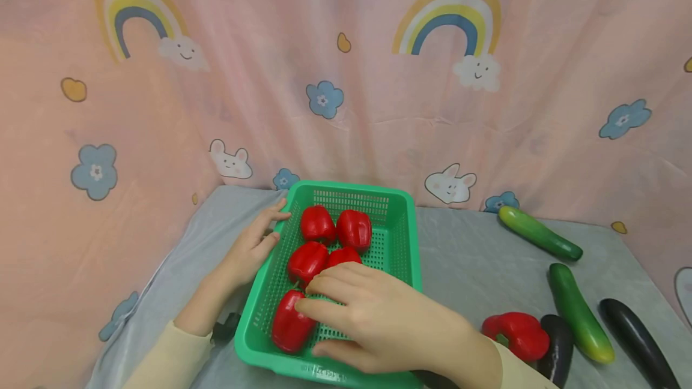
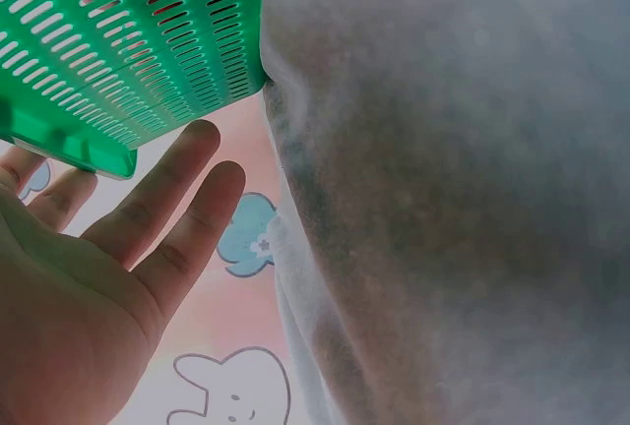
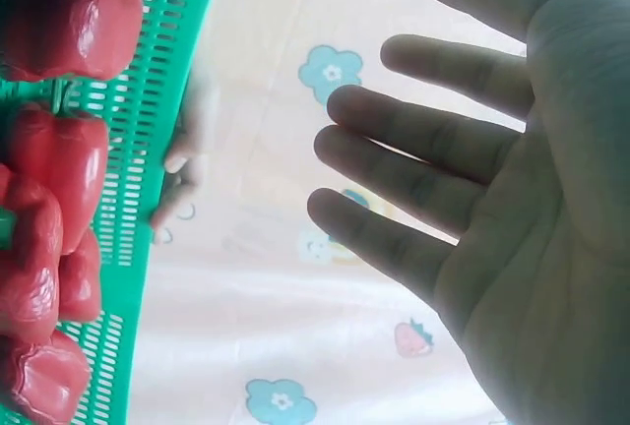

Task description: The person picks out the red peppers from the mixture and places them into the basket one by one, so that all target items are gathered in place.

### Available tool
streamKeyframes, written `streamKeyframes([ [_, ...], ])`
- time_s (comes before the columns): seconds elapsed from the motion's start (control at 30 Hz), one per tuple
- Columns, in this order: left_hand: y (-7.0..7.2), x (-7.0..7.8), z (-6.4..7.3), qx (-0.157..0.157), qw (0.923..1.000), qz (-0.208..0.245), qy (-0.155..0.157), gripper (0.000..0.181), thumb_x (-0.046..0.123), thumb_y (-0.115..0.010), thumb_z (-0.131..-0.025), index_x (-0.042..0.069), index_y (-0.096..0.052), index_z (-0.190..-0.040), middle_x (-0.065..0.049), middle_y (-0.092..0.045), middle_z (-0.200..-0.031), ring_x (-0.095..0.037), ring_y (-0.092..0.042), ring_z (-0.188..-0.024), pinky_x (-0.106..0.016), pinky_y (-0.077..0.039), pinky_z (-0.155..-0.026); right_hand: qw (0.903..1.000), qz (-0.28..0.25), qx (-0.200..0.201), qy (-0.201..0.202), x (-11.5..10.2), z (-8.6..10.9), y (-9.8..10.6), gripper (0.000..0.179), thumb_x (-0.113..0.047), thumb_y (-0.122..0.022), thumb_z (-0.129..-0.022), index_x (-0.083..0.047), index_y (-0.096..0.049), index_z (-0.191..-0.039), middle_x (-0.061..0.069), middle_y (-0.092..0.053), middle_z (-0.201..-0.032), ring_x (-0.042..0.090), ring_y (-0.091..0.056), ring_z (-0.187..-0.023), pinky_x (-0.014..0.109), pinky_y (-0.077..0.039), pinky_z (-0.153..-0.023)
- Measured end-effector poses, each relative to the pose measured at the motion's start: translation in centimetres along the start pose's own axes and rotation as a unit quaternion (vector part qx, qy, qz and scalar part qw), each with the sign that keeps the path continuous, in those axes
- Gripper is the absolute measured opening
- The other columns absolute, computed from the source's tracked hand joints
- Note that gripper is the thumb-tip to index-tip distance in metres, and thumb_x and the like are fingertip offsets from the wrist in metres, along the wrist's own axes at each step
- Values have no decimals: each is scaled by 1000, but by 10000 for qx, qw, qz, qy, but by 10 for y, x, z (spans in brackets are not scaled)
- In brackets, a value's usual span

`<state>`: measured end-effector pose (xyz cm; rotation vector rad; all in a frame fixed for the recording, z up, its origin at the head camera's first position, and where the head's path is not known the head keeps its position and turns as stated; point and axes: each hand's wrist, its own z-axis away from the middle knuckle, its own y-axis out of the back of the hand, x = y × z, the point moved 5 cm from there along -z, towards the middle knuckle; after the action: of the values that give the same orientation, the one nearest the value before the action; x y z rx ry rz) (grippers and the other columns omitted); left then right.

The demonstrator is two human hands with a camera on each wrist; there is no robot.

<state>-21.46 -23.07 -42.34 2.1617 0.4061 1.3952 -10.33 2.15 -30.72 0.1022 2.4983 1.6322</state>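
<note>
A green plastic basket (image 1: 416,239) with slotted walls holds several red bell peppers (image 1: 354,231). My left hand (image 1: 245,254) is at the basket's left side, fingertips right at the rim. In the left wrist view its fingers (image 2: 182,238) spread beside the slotted wall. Over the basket's front half hovers my right hand (image 1: 373,320), palm down, overlapping some peppers in the head view. The right wrist view has this hand (image 3: 472,179) with fingers extended, thumb apart and nothing in the palm. Nearest its fingertips in the head view lies the front-left pepper (image 1: 292,323).
To the right on the grey cloth (image 1: 454,257) lie another red bell pepper (image 1: 516,335), two green cucumbers (image 1: 578,311) and dark eggplants (image 1: 638,341). Another dark object shows partly under the right forearm. A pink patterned curtain (image 1: 378,137) hangs behind the cloth.
</note>
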Motion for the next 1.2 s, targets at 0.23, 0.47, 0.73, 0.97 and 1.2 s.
streamKeyframes([
  [0.23,0,0,0,15,10000,-17,-52,44,7,-49,-109,6,-56,-152,-6,-33,-178,-32,-68,-121,-60,-54,-100,9999,-42,-14,-95,1,7,3,53,-43,-80,-99,-20,-67,-145,-5,-70,-133,11,-64,-127,33,-53,-112],
  [0.47,0,0,0,6,10000,-49,-34,44,9,-49,-109,7,-55,-153,-5,-34,-177,-29,-69,-116,-60,-54,-100,9997,-23,-40,-248,2,16,4,52,-41,-80,-99,-20,-68,-145,-5,-71,-131,11,-64,-124,34,-55,-109],
  [0.73,1,0,-2,0,10000,-30,-16,43,10,-50,-110,6,-57,-152,-6,-34,-177,-28,-69,-112,-60,-54,-100,9994,52,25,-331,4,25,7,49,-40,-80,-99,-20,-70,-143,-5,-69,-128,10,-62,-119,33,-55,-106],
  [0.97,1,1,-1,-29,10000,-48,11,43,12,-50,-111,8,-56,-153,-4,-34,-178,-25,-69,-110,-59,-55,-99,9986,-12,58,-521,7,35,4,50,-43,-79,-99,-20,-70,-143,-6,-69,-131,9,-63,-121,34,-56,-106],
  [1.2,1,1,1,-27,10000,-43,19,44,10,-50,-110,9,-55,-154,-4,-33,-178,-27,-70,-113,-60,-54,-100,9979,-77,35,-643,8,41,3,49,-44,-77,-101,-21,-69,-144,-8,-69,-132,9,-63,-122,34,-57,-105],
])
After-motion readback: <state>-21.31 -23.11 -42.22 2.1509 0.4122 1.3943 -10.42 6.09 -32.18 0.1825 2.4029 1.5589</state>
